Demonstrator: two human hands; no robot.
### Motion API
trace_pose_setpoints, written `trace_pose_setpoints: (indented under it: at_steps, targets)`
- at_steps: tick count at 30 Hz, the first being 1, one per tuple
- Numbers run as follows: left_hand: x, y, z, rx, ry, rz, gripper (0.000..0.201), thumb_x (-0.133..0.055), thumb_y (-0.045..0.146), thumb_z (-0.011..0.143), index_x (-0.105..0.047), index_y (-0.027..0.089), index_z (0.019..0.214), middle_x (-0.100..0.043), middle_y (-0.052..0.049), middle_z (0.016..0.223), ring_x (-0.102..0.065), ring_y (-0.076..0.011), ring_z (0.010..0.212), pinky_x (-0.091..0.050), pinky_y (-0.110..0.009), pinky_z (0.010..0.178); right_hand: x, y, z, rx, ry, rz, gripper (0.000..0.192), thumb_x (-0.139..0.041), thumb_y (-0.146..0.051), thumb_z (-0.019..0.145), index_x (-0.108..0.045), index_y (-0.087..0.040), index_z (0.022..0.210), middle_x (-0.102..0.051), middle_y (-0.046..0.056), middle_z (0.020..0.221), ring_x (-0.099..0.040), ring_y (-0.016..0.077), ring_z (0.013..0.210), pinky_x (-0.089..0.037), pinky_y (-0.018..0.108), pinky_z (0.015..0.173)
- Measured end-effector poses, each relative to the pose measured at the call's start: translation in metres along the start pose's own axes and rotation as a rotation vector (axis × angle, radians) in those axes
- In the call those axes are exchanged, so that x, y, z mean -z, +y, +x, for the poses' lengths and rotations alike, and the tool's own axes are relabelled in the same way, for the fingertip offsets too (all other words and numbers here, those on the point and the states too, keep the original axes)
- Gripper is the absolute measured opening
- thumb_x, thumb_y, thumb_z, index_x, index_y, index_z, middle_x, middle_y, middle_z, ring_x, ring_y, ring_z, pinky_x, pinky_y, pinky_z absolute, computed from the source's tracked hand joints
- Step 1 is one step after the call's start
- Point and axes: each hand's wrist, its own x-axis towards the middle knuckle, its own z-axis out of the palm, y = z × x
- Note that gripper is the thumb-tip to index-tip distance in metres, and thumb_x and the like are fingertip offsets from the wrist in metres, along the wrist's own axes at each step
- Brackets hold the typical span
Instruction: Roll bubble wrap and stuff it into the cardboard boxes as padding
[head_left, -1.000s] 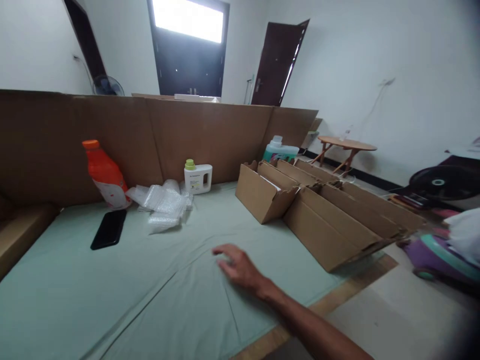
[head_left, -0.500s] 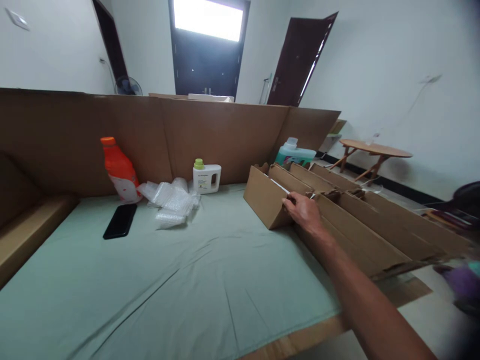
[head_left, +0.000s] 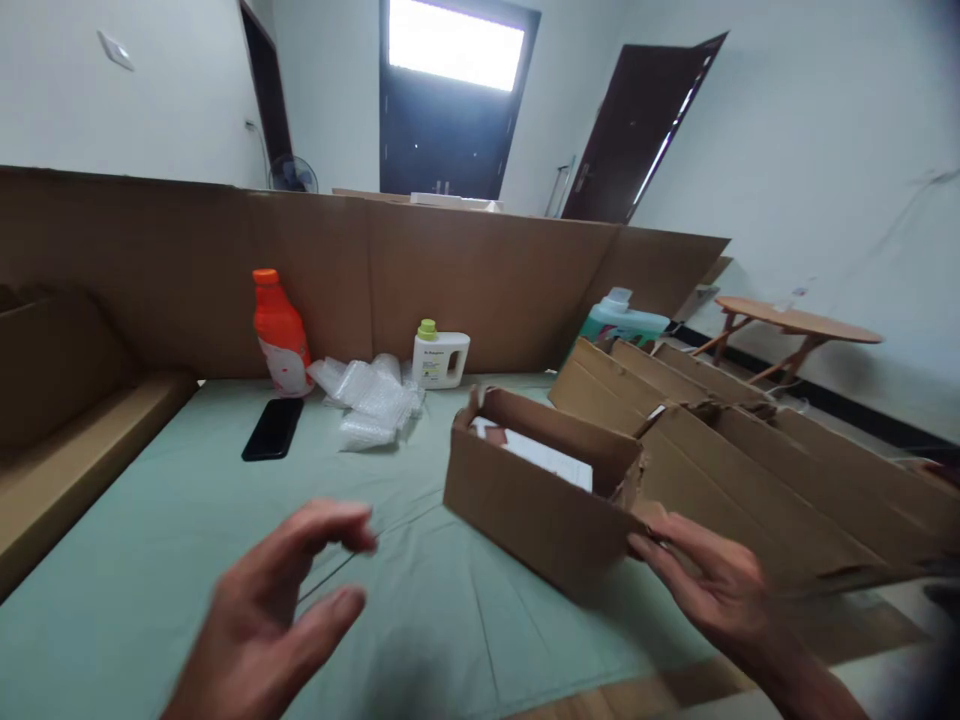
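My right hand (head_left: 705, 570) pinches the near right corner of an open-topped cardboard box (head_left: 525, 510), its thumb and fingers closed on the rim. Inside the box lies a flat white item (head_left: 551, 460), partly hidden by the near wall. To the left, my left hand (head_left: 277, 610) hovers over the green cloth (head_left: 405, 590) with thumb and fingers apart and nothing between them. Several more cardboard boxes (head_left: 720, 480) stand side by side just right of the held box.
An orange bottle (head_left: 280, 335), a black phone (head_left: 273, 430), bubble wrap (head_left: 375, 400) and a white jug with a green cap (head_left: 440, 358) are at the back. Behind them rises a cardboard wall (head_left: 480, 270). A teal-filled bottle (head_left: 626, 320) stands behind the boxes.
The cardboard box has come away from the row, toward me, held by my right hand. My left hand has entered from the lower left. The view has turned slightly left.
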Motion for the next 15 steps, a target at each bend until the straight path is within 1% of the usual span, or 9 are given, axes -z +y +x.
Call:
trace_pose_setpoints:
  at_steps: [1, 2, 4, 6, 7, 9, 11, 13, 15]
  targets:
    - [-0.014, -0.005, 0.010, 0.003, -0.045, 0.018, 0.057, -0.067, 0.040, 0.088, -0.049, 0.033, 0.142, -0.062, -0.009, 0.132, -0.064, -0.0291, 0.114, -0.057, -0.047, 0.093, 0.004, -0.004, -0.013, -0.022, 0.017, 0.013, 0.008, -0.065, -0.033, 0.089, -0.072, -0.030, 0.092, -0.076, 0.001, 0.077, -0.071, 0.0195, 0.064, -0.059, 0.030, 0.069]
    - [-0.029, -0.013, 0.017, -0.001, -0.062, 0.047, 0.066, -0.068, 0.039, 0.086, -0.042, 0.032, 0.147, -0.057, -0.010, 0.139, -0.061, -0.0316, 0.120, -0.056, -0.051, 0.097, 0.008, -0.007, -0.026, -0.076, 0.053, 0.037, 0.016, -0.066, -0.033, 0.088, -0.070, -0.031, 0.104, -0.077, 0.001, 0.084, -0.072, 0.0200, 0.069, -0.060, 0.030, 0.069]
    - [-0.060, -0.033, 0.019, -0.018, -0.089, 0.081, 0.079, -0.068, 0.037, 0.084, -0.030, 0.030, 0.153, -0.043, -0.014, 0.153, -0.050, -0.0374, 0.135, -0.048, -0.059, 0.105, 0.010, -0.009, -0.050, -0.231, 0.126, 0.109, 0.048, -0.065, -0.036, 0.089, -0.054, -0.033, 0.136, -0.077, 0.005, 0.103, -0.074, 0.0213, 0.077, -0.061, 0.032, 0.073]
    - [-0.086, -0.052, 0.008, -0.018, -0.167, 0.054, 0.087, -0.067, 0.037, 0.082, -0.023, 0.028, 0.156, -0.034, -0.016, 0.159, -0.038, -0.0406, 0.144, -0.039, -0.064, 0.112, 0.006, -0.005, -0.070, -0.375, 0.093, 0.163, 0.070, -0.065, -0.041, 0.088, -0.037, -0.031, 0.151, -0.074, 0.009, 0.115, -0.075, 0.0228, 0.083, -0.062, 0.036, 0.078]
    - [-0.096, -0.060, 0.001, -0.005, -0.219, 0.032, 0.089, -0.067, 0.037, 0.082, -0.021, 0.027, 0.157, -0.033, -0.017, 0.160, -0.035, -0.0413, 0.146, -0.036, -0.064, 0.114, 0.001, -0.003, -0.077, -0.431, 0.035, 0.160, 0.074, -0.067, -0.045, 0.085, -0.038, -0.029, 0.151, -0.073, 0.011, 0.118, -0.075, 0.0245, 0.087, -0.062, 0.037, 0.080]
    - [-0.111, -0.072, -0.015, 0.038, -0.284, 0.013, 0.092, -0.067, 0.037, 0.081, -0.019, 0.024, 0.158, -0.033, -0.019, 0.160, -0.034, -0.0421, 0.146, -0.034, -0.064, 0.115, -0.012, 0.001, -0.087, -0.524, -0.135, 0.126, 0.074, -0.072, -0.053, 0.076, -0.053, -0.023, 0.141, -0.073, 0.014, 0.120, -0.074, 0.0302, 0.099, -0.061, 0.040, 0.085]
    - [-0.118, -0.080, -0.026, 0.074, -0.287, 0.024, 0.089, -0.064, 0.033, 0.084, -0.017, 0.023, 0.159, -0.033, -0.019, 0.160, -0.035, -0.0414, 0.146, -0.036, -0.063, 0.115, -0.031, 0.000, -0.091, -0.601, -0.280, 0.134, 0.070, -0.073, -0.056, 0.070, -0.065, -0.019, 0.129, -0.073, 0.016, 0.119, -0.070, 0.0354, 0.109, -0.059, 0.043, 0.092]
    - [-0.120, -0.085, -0.029, 0.065, -0.281, 0.031, 0.086, -0.060, 0.030, 0.086, -0.016, 0.023, 0.160, -0.032, -0.018, 0.161, -0.036, -0.0395, 0.146, -0.036, -0.060, 0.116, -0.052, -0.003, -0.089, -0.664, -0.359, 0.181, 0.063, -0.070, -0.056, 0.070, -0.070, -0.018, 0.121, -0.075, 0.016, 0.117, -0.068, 0.0377, 0.113, -0.057, 0.046, 0.096]
    - [-0.120, -0.087, -0.025, 0.053, -0.265, 0.021, 0.081, -0.058, 0.029, 0.088, -0.020, 0.022, 0.159, -0.035, -0.017, 0.160, -0.038, -0.0372, 0.145, -0.037, -0.056, 0.117, -0.074, -0.007, -0.084, -0.702, -0.349, 0.217, 0.056, -0.067, -0.055, 0.072, -0.073, -0.018, 0.114, -0.075, 0.016, 0.115, -0.069, 0.0380, 0.112, -0.057, 0.047, 0.095]
